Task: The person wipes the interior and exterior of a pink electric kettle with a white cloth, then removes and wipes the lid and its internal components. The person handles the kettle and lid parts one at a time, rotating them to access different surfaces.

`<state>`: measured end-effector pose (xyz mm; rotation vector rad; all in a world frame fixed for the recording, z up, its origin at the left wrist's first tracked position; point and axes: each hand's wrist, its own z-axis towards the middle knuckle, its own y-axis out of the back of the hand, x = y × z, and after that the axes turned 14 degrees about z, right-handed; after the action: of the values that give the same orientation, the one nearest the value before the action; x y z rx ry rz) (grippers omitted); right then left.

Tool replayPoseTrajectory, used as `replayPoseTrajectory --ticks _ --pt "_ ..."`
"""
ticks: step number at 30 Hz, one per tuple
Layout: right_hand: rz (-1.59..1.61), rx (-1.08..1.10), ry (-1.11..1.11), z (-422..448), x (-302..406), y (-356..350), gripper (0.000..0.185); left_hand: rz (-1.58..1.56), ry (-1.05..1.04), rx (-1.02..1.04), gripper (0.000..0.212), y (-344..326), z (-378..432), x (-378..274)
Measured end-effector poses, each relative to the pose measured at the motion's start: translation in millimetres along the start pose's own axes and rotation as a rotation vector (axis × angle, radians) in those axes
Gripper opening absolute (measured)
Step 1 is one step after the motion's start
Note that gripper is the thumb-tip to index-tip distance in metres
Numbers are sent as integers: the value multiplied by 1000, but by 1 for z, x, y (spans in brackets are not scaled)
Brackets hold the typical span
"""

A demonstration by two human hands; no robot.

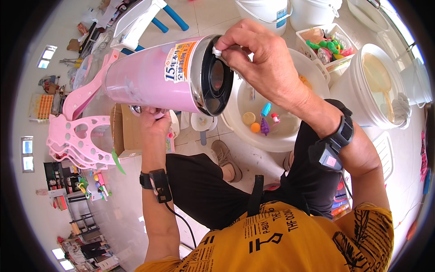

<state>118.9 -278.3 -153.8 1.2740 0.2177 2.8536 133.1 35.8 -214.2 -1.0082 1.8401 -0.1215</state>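
A pink vacuum flask (pixel 149 74) with a metal rim is tilted on its side before me, its black recessed end (pixel 222 91) facing right. A white and orange sticker with writing is on its wall. Below the flask, my left hand (pixel 154 120) grips its pink handle, partly hidden by the body. At the upper edge of the black end, my right hand (pixel 258 54) pinches a small wad of white cloth or tissue (pixel 216 52), which touches or nearly touches the rim. Most of the wad is hidden in the fingers.
Under my right forearm stands a large white basin (pixel 234 117) of water with small toys. White buckets (pixel 343 91) and a toy-filled basket (pixel 357 40) stand to the right. On the left are a cardboard box (pixel 127 136), a pink plastic rack (pixel 81 132) and a white-and-blue stool (pixel 136 23).
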Motion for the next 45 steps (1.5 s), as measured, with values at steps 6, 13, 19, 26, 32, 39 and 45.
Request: replayPoseTrajectory --ticks 6,13,19,26,32,39,45 --pt "100 -77 140 0 1 -6 15 -140 94 8 18 0 3 -1" --pt "147 116 264 -9 9 -15 19 -86 88 -51 16 5 16 1" --pt "114 200 154 -10 6 -15 16 -132 101 -102 14 16 25 -6" --pt "657 90 -311 -6 6 -9 18 -87 31 -132 21 8 14 -8" --pt "693 -123 -315 4 4 -3 16 -169 66 77 17 16 11 -8" --pt "418 51 -103 -4 5 -14 19 -238 92 108 16 20 18 -5" --pt "362 202 110 -12 10 -20 22 -233 237 80 17 14 13 -14"
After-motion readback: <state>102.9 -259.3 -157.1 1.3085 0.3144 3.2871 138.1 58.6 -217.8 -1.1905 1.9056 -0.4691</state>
